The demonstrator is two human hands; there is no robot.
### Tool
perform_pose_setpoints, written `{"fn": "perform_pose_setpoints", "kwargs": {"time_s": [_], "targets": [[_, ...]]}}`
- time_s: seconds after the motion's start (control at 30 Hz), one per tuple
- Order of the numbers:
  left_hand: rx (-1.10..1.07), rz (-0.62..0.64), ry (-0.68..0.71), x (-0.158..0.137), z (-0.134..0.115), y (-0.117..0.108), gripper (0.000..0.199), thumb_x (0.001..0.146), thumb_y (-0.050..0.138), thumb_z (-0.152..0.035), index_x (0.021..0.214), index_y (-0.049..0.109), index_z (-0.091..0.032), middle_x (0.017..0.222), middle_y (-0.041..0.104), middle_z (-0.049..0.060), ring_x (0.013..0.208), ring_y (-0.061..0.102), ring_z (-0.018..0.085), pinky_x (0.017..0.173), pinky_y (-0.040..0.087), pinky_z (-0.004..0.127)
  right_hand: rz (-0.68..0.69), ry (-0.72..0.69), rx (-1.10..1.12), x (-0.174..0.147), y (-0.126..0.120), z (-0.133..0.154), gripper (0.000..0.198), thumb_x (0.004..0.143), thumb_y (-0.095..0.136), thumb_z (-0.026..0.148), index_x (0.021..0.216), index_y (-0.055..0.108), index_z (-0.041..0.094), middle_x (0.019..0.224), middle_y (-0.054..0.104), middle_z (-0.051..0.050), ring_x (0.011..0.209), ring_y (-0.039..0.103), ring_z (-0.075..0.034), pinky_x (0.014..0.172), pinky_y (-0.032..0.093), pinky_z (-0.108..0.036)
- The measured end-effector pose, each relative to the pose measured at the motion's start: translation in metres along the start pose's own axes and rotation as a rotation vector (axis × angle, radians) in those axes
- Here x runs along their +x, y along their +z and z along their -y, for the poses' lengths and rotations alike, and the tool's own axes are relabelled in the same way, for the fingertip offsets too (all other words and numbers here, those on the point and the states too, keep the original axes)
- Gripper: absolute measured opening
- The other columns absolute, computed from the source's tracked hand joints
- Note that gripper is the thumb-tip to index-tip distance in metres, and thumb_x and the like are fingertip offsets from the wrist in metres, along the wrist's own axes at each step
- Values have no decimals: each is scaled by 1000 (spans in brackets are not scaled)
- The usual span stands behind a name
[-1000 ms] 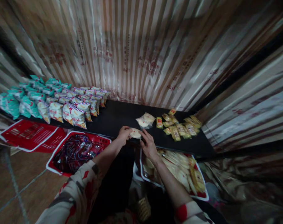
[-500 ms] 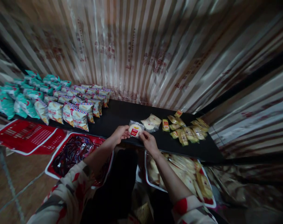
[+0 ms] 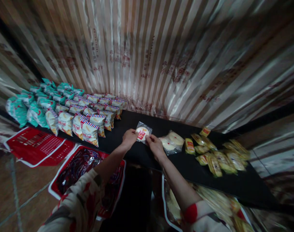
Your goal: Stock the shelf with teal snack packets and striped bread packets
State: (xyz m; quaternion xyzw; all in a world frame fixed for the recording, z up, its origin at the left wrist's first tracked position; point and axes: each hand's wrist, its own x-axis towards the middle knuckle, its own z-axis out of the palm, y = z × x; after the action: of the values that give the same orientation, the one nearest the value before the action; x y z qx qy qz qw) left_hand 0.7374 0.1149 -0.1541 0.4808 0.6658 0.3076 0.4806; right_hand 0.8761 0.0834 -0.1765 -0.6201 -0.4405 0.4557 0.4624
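Note:
Between my two hands is a round pale cracker in a clear wrapper (image 3: 142, 133) with a red and yellow label. My left hand (image 3: 129, 138) grips its left edge with closed fingers. The fingers of my right hand (image 3: 155, 145) pinch its lower right edge. The packet is over the black shelf (image 3: 127, 154); I cannot tell whether it touches the surface. Just right of my right hand lie clear packets of round crackers (image 3: 172, 142). Several small yellow packets (image 3: 217, 154) lie farther right.
Rows of white snack bags (image 3: 90, 129) and teal snack bags (image 3: 40, 108) stand on the left of the shelf. Below are a red basket with dark packets (image 3: 81, 170), a red lid (image 3: 37, 146) and a basket of pale packets (image 3: 209, 199). Striped sheeting (image 3: 137, 48) hangs behind.
My view has swung, so the shelf's right end sits lower. Both hands with the cracker packet have moved left, away from the other cracker packets and toward the white bags.

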Motion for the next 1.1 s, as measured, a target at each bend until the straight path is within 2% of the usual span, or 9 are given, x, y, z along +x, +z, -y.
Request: {"fn": "perform_pose_setpoints", "kwargs": {"time_s": [0.17,0.4,0.53,0.7,0.9,1.1], "targets": [[138,-59,19,21,5,-6,26,81,59,-29,104,63,-17,86,71,4,75,65,14,68,46,22,-1,30,-33,23,16,-3,32,70,58,50,77,62,19,63,62,1,58,54,-13,57,44,-24],[294,-106,63,25,11,-5,28,83,54,-30,107,62,-19,90,71,5,84,66,18,75,46,25,-33,14,-46,35,22,-12,31,71,59,46,84,65,18,64,64,0,54,55,-13,53,45,-23],[358,-148,135,30,5,-3,31,83,51,-25,113,58,-19,94,70,6,92,64,20,81,46,28,-87,-31,-165,50,26,-13,31,73,57,44,86,67,19,68,68,-1,57,60,-14,54,47,-24],[407,-224,263,40,-4,-4,38,84,46,-19,121,53,-18,117,60,9,104,59,19,91,44,28,-161,-77,-264,83,34,-10,26,74,58,42,86,69,21,73,71,-1,64,64,-16,57,47,-24],[478,-228,424,62,-3,-5,36,83,44,-12,114,60,-20,127,55,6,117,48,20,102,38,31,-188,-90,-298,123,55,-5,22,74,59,39,84,68,21,71,70,-2,66,65,-17,59,48,-26],[611,-236,500,89,0,-7,43,81,41,-7,119,57,-17,132,52,6,119,45,22,102,39,34,-229,-123,-335,148,71,1,20,75,60,34,90,62,21,73,68,-2,65,64,-16,63,48,-27]]}}
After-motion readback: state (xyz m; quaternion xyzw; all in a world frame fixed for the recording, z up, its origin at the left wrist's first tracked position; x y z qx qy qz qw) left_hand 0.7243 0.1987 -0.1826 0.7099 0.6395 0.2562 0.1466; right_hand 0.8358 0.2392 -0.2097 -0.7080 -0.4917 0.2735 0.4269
